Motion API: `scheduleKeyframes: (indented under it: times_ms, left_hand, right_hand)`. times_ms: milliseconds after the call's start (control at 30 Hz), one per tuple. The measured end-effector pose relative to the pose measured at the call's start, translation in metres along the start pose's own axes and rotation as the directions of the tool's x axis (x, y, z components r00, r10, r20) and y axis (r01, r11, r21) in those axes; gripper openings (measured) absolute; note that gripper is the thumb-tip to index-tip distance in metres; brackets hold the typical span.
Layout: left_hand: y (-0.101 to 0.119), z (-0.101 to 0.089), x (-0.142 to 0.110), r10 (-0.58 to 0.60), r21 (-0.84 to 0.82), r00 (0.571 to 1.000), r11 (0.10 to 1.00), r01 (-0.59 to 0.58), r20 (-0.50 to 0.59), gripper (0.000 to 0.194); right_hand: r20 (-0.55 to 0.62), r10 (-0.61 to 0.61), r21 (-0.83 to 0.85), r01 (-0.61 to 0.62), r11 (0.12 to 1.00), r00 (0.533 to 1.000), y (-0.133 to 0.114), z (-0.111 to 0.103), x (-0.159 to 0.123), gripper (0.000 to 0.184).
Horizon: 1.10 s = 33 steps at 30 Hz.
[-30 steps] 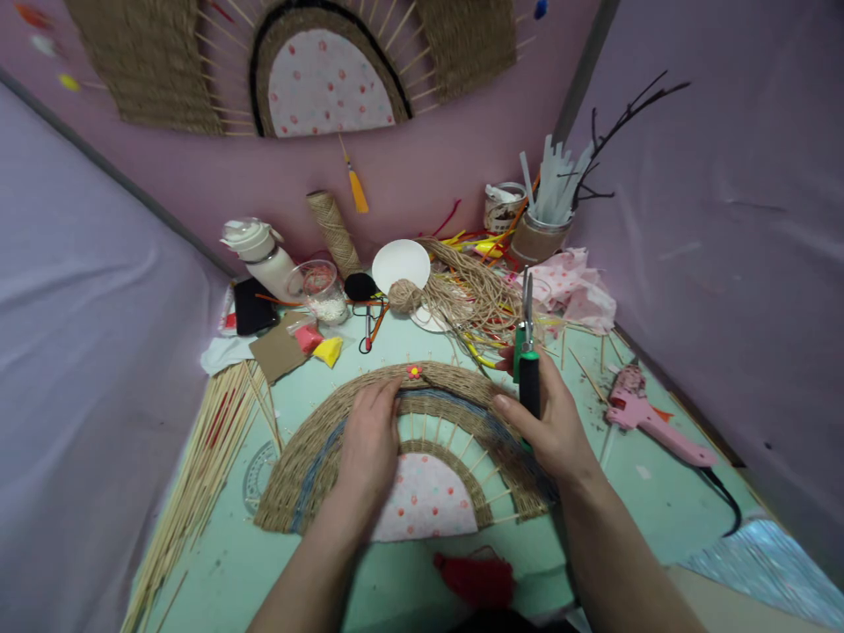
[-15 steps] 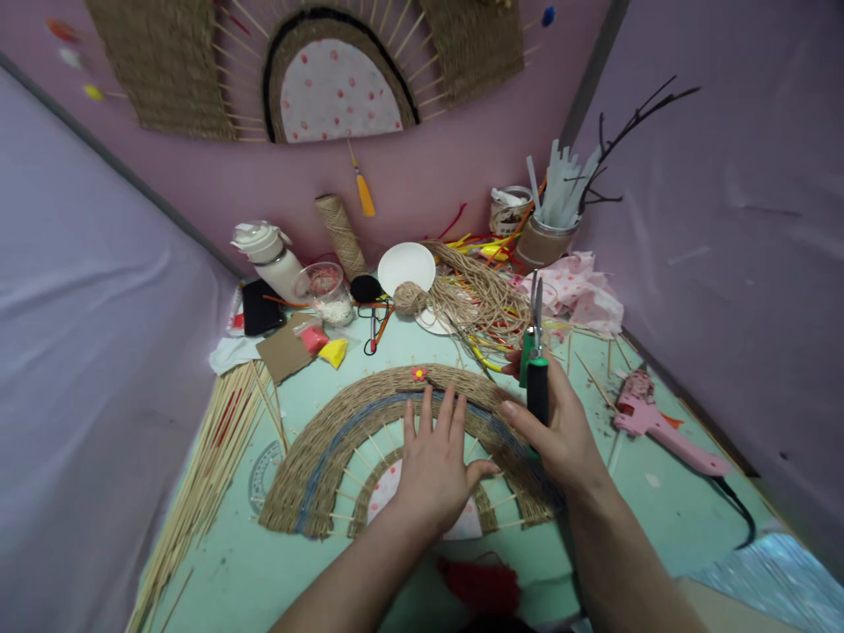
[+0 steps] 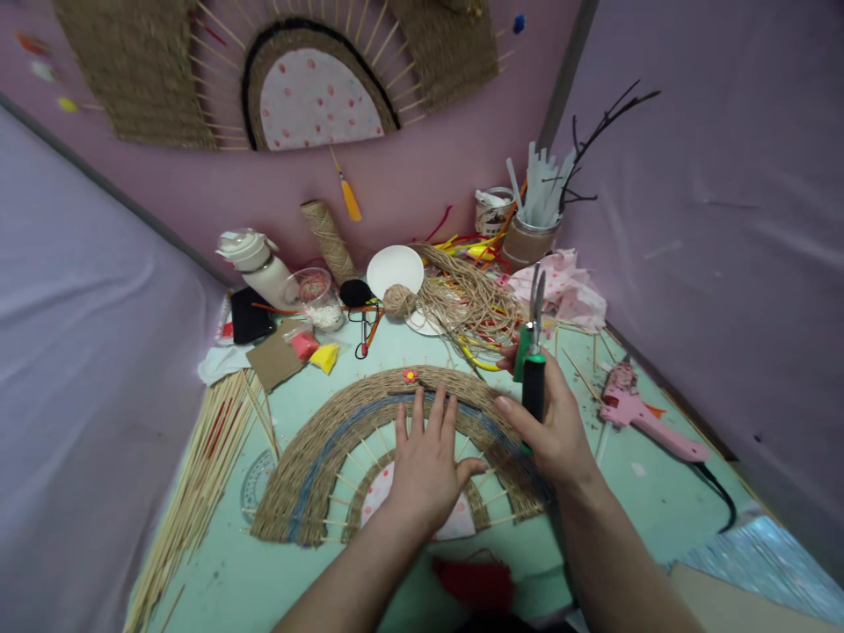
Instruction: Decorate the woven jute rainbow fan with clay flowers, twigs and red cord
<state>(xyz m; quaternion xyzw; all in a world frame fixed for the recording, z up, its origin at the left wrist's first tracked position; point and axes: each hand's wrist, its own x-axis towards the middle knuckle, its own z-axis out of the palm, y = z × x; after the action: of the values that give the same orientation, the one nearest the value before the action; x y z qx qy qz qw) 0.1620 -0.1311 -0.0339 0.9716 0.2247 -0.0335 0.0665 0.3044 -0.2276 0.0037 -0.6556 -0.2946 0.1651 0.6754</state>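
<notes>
A woven twine arch [image 3: 316, 440] with a blue band lies on the green table. Thin sticks run through it to a spotted white half-circle [image 3: 377, 494] at its centre. One small pink-and-yellow flower [image 3: 410, 375] sits near the top of the arch. My left hand [image 3: 425, 462] lies flat on the weave, fingers spread, over a thin dark twig [image 3: 471, 404] just below the flower. Raised above the arch's right side, my right hand [image 3: 557, 422] grips pruning shears [image 3: 534, 369] with green-and-black handles, their blades pointing up and slightly parted.
A pink glue gun [image 3: 650, 418] lies at the right. Bundled sticks [image 3: 198, 475] line the left edge. Along the back are a white bottle [image 3: 256, 264], a twine spool [image 3: 328, 239], loose twine [image 3: 471, 286] and a jar of glue sticks [image 3: 531, 237]. A red tassel [image 3: 475, 582] lies in front.
The view has shifted slightly, so the whole scene sits a little further left. Both hands keep nearly the same pose, the left on the weave and the right around the shears.
</notes>
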Motion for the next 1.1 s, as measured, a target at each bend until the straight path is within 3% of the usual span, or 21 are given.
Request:
scheduleKeyframes:
  times_ms: [167, 367, 500, 600, 700, 800, 900, 1100]
  left_hand:
    - [0.0, -0.007, 0.002, -0.003, -0.014, 1.0, 1.0, 0.003, -0.007, 0.076]
    - [0.003, -0.017, 0.002, -0.011, -0.04, 1.0, 0.999, 0.011, 0.0, 0.069]
    - [-0.006, -0.026, 0.007, 0.013, -0.051, 0.99, 0.998, -0.02, -0.138, 0.056]
    - [-0.023, -0.039, 0.03, 0.045, -0.068, 0.953, 0.995, -0.068, -0.298, 0.034]
    - [-0.042, -0.053, 0.071, 0.078, -0.106, 0.935, 0.987, -0.122, -0.345, 0.021]
    - [-0.052, -0.06, 0.114, 0.234, -0.038, 0.934, 0.967, -0.253, -0.27, 0.018]
    - [-0.051, -0.058, 0.145, 0.418, 0.074, 0.895, 0.909, -0.411, -0.158, 0.016]
    - [-0.044, -0.047, 0.164, 0.544, 0.133, 0.836, 0.836, -0.533, -0.07, 0.011]
  right_hand:
    - [-0.126, -0.097, 0.062, 0.105, 0.992, 0.987, 0.001, -0.003, 0.001, 0.055]
    - [-0.208, -0.125, 0.13, 0.154, 0.98, 0.97, 0.002, -0.006, 0.0, 0.053]
    - [-0.209, -0.119, 0.165, 0.155, 0.974, 0.971, 0.002, -0.008, 0.0, 0.052]
    - [-0.222, -0.105, 0.177, 0.146, 0.973, 0.969, 0.002, -0.008, -0.001, 0.049]
    - [-0.217, -0.091, 0.192, 0.134, 0.972, 0.972, 0.002, -0.008, -0.001, 0.048]
    - [-0.209, -0.082, 0.199, 0.125, 0.972, 0.974, 0.0, -0.008, 0.0, 0.049]
    - [-0.216, -0.079, 0.205, 0.124, 0.971, 0.973, -0.001, -0.008, 0.001, 0.05]
    - [-0.211, -0.071, 0.217, 0.118, 0.969, 0.975, -0.001, -0.008, 0.001, 0.045]
